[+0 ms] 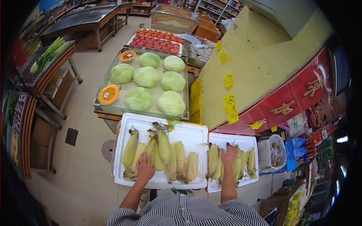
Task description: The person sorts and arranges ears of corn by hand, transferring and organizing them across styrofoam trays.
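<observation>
Ears of corn in green husks (163,145) lie side by side in a white foam tray (203,150). My left hand (145,167) rests over the ears on the left of this tray, its fingers spread and nothing gripped in it. A second, smaller white foam tray (247,140) stands to the right with more corn (213,160). Over its middle ears lies my right hand (229,155), fingers stretched out and apart. The palms and the husks beneath both hands are hidden.
Beyond the corn, several cabbages (146,77) and orange-rimmed packs (109,94) fill a glass-edged display. Tomatoes (156,42) sit behind them. A yellow wall (241,64) with price tags closes the right side. Wooden vegetable racks (56,71) stand left across the floor.
</observation>
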`<state>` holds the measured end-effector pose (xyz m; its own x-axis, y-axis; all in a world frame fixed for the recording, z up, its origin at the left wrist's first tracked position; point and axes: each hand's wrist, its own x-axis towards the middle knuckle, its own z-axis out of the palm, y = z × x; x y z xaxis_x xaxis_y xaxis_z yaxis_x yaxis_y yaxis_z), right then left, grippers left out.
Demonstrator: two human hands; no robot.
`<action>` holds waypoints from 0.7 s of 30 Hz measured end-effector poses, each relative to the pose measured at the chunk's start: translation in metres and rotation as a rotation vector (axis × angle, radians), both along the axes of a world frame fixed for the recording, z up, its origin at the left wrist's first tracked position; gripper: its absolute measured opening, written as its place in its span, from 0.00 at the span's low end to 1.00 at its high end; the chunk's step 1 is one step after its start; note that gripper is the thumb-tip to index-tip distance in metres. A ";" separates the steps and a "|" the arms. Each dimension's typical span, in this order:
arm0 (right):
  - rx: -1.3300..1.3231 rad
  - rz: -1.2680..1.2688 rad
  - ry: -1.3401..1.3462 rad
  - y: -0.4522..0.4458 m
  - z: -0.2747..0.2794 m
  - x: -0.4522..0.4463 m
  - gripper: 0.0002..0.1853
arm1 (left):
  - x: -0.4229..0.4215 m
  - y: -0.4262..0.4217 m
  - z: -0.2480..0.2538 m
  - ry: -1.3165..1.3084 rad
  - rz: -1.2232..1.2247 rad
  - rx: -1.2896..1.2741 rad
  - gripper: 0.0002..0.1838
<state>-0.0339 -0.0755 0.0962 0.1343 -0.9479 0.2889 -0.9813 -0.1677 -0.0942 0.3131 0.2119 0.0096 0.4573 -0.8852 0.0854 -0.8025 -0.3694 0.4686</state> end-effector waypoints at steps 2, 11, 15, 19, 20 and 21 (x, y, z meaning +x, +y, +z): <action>0.093 -0.234 0.034 0.013 0.009 -0.023 0.35 | -0.003 -0.003 0.001 -0.025 0.001 0.025 0.35; 0.669 -0.101 -0.122 0.039 -0.097 -0.116 0.51 | -0.073 -0.042 0.056 0.007 0.161 -0.162 0.32; 0.595 -0.125 -0.141 0.054 -0.070 -0.103 0.52 | -0.144 -0.086 0.063 -0.021 -0.071 -0.145 0.28; 0.544 -0.054 -0.147 0.052 -0.064 -0.118 0.47 | -0.210 -0.138 0.061 0.121 -0.386 -0.083 0.27; 0.492 -0.031 -0.174 0.053 -0.067 -0.124 0.45 | -0.226 -0.151 0.057 0.153 -0.427 -0.022 0.28; 0.440 -0.009 -0.198 0.055 -0.070 -0.130 0.42 | -0.244 -0.160 0.051 0.156 -0.411 0.038 0.30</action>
